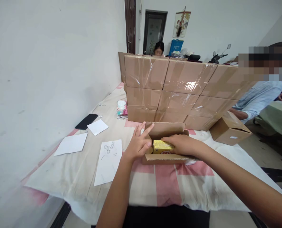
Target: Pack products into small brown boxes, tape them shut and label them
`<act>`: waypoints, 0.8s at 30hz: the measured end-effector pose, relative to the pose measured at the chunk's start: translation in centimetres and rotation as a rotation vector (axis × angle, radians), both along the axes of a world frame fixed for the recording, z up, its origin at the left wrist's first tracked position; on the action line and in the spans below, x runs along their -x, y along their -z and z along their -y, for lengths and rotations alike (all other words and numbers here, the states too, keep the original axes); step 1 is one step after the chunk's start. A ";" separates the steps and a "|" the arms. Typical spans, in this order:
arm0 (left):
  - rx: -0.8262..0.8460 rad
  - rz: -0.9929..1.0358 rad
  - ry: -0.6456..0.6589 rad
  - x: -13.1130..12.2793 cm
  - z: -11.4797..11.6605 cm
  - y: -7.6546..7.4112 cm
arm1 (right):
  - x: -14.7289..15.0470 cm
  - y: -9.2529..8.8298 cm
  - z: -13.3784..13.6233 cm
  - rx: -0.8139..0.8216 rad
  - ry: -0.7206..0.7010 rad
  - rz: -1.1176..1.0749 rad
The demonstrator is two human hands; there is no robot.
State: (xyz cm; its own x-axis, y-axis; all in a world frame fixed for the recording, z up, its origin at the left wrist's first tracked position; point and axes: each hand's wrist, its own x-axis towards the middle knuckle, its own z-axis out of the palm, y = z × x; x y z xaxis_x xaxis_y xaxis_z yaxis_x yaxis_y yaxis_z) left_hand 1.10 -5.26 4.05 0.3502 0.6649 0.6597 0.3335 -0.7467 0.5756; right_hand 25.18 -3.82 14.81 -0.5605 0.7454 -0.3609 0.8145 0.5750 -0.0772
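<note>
In front of me an open cardboard box (166, 161) sits on the cloth-covered table, its flaps raised. Inside it lies a yellow printed carton (162, 145). My right hand (180, 144) reaches into the box and grips the right end of that carton; some of its fingertips are hidden. At the box's left edge is my left hand (140, 144), fingers spread, holding nothing. Its thumb is close to the left flap, and I cannot tell whether it touches.
Taped cartons (178, 88) form a wall behind the box. Another cardboard box (229, 128) stands right. Leftward lie a marked sheet (109, 163), white papers (72, 144) and a black phone (86, 121). A small wrapped roll (122, 107) is near the wall. Two people are beyond.
</note>
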 end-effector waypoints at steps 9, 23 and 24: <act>-0.003 0.349 -0.102 -1.4 0.3 1.9 | -0.2 0.2 -0.1 -0.003 0.023 -0.003; -0.030 0.655 -0.163 -1.8 -1.1 2.6 | 0.2 0.9 0.8 -0.113 0.000 -0.201; -0.026 0.660 -0.166 -1.8 -1.0 2.5 | 0.1 0.6 1.1 -0.119 0.027 -0.242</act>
State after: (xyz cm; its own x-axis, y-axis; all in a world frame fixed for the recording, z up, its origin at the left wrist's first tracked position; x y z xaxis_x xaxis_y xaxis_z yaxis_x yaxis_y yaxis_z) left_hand 2.90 -4.25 1.53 -0.2364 0.6562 0.7166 0.0303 -0.7322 0.6804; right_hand 25.12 -4.95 14.23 -0.5993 0.7902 -0.1277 0.7955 0.5702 -0.2049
